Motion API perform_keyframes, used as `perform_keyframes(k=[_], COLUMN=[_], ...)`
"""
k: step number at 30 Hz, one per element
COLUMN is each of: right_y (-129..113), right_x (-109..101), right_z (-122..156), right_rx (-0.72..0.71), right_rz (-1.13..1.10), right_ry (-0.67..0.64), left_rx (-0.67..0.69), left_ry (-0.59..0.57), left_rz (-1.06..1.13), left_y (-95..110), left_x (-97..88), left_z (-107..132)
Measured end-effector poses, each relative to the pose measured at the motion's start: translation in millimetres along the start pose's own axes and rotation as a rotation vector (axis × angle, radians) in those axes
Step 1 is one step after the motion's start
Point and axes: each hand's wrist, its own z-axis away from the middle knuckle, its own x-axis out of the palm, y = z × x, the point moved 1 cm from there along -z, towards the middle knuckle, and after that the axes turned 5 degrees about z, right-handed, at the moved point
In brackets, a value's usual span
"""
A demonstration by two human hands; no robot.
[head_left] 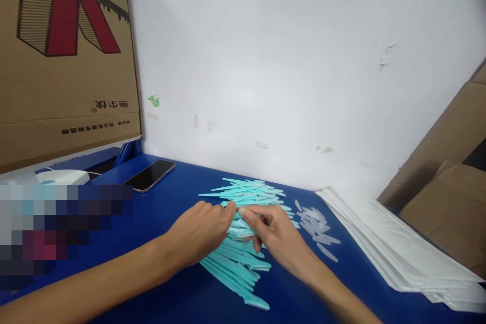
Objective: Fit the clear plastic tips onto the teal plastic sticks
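My left hand (207,228) is closed, its thumb and finger pinched together over the middle of a pile. My right hand (271,228) meets it fingertip to fingertip, thumb pressed on the forefinger and other fingers curled below. What the fingertips pinch is too small and covered to make out. Under and around both hands lie many slim turquoise plastic pieces (235,268) with tapered handles, shaped like eyebrow razors. One paler, shinier turquoise piece (241,233) shows right between the hands; whether it is held I cannot tell. Right of the pile lie several clear plastic slips (314,223), like small covers.
A phone (151,175) lies on the blue table (159,207) at the back left. White plastic bags (391,248) are stacked on the right. A large cardboard box (72,76) stands at left, more cardboard (448,212) at right. A white wall (266,71) closes off the back.
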Motion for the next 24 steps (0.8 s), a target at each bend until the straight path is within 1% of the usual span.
perform_keyframes(k=[2, 5, 7, 9, 12, 15, 17, 21, 24], right_y=[0, 0, -2, -4, -8, -11, -10, -2, 3], right_x=[-4, -10, -13, -14, -14, -16, -20, -29, -31], right_z=[2, 4, 6, 7, 9, 10, 10, 9, 9], right_rx=[-0.003, -0.029, -0.045, -0.049, -0.036, -0.012, 0.012, 0.045, 0.033], right_rz=[0.017, 0.091, 0.105, 0.128, 0.238, 0.303, 0.320, 0.307, 0.287], right_ry=[-0.026, -0.001, 0.008, 0.006, 0.025, 0.047, 0.063, 0.107, 0.131], left_rx=[0.013, 0.017, 0.013, 0.002, -0.027, -0.033, -0.010, 0.061, 0.064], left_ry=[-0.032, -0.013, -0.011, -0.041, -0.091, -0.103, -0.087, -0.058, -0.034], left_rz=[-0.064, -0.077, -0.055, -0.016, 0.064, 0.124, 0.130, 0.103, 0.124], left_y=[-1, 0, 1, 3, 6, 8, 7, 0, -5], left_x=[4.6, 5.8, 2.5, -3.2, -13.2, -18.3, -17.3, -9.6, -6.3], left_z=[-1, -3, -3, -4, -3, -2, -1, -1, -2])
